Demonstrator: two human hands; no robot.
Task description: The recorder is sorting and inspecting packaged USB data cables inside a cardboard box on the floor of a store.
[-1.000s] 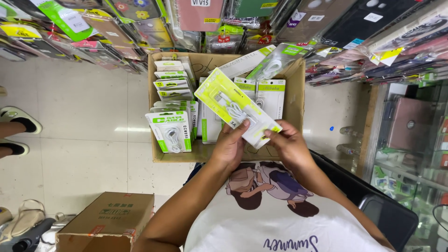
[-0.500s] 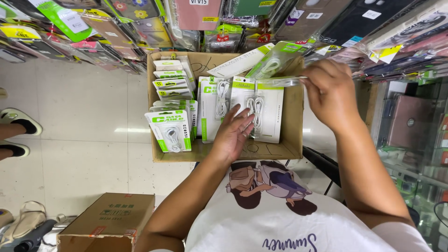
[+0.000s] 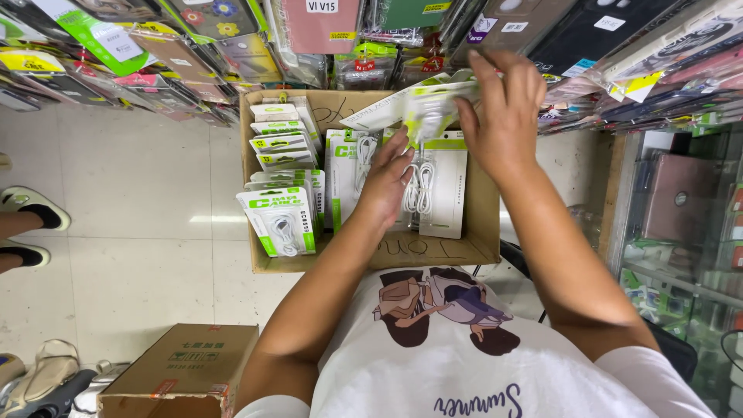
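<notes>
Shop aisle, pale tiled floor [image 3: 131, 193], packaged goods hung across upper frame. At centre, open cardboard box [image 3: 484, 232] of cable packs. Left hand [image 3: 385, 182] pressing flat on boxed packs [image 3: 443, 182], fingers extended. Right hand [image 3: 503, 116], upper centre-right, gripping several green-and-white cable packs [image 3: 422, 104] above box.

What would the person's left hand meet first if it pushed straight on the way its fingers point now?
Probably the white and green cable packs standing in the cardboard box: the left hand already points into them. Depth is unclear.

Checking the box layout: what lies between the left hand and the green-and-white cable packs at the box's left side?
In the head view, an upright white cable pack stands between the left hand and the green-and-white cable packs.
</notes>
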